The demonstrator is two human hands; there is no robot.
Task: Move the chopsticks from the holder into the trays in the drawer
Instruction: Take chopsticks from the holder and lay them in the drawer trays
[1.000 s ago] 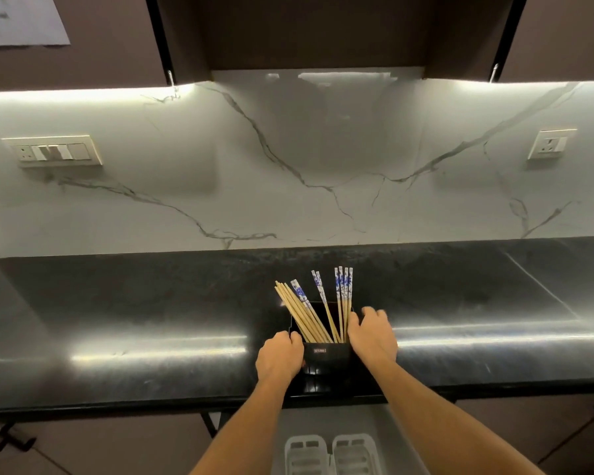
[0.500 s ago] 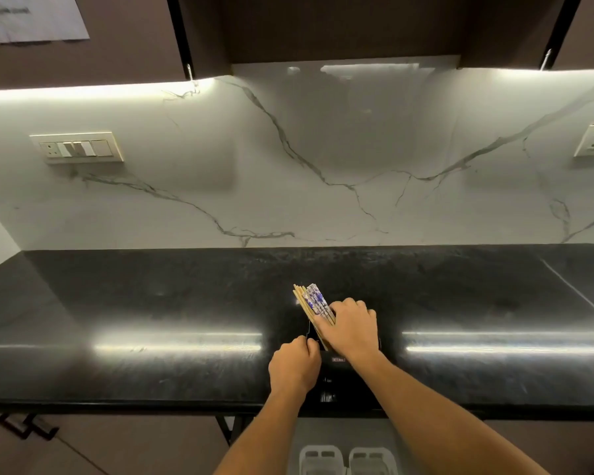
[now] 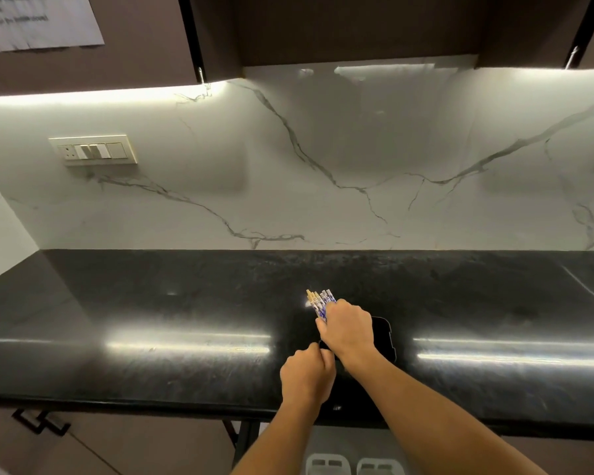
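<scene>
A bundle of chopsticks [image 3: 320, 302], some plain wood and some with blue-and-white ends, sticks up from my right hand [image 3: 348, 329], which grips them in a fist above the black holder [image 3: 383, 337]. The holder stands on the black countertop [image 3: 151, 320] near its front edge. My left hand [image 3: 307, 375] is curled against the holder's left front side; I cannot see exactly what its fingers hold. At the bottom edge, two white slotted trays [image 3: 354, 467] show in the open drawer below the counter.
A white marble backsplash rises behind the counter, with a switch plate [image 3: 93, 149] at left. Dark wall cabinets hang above, with a paper note [image 3: 38, 20] at top left. A drawer handle [image 3: 40, 421] shows at lower left.
My right hand gathered the spread chopsticks into one bundle and closed round them, lifting them toward the left. The camera view has shifted left and closer.
</scene>
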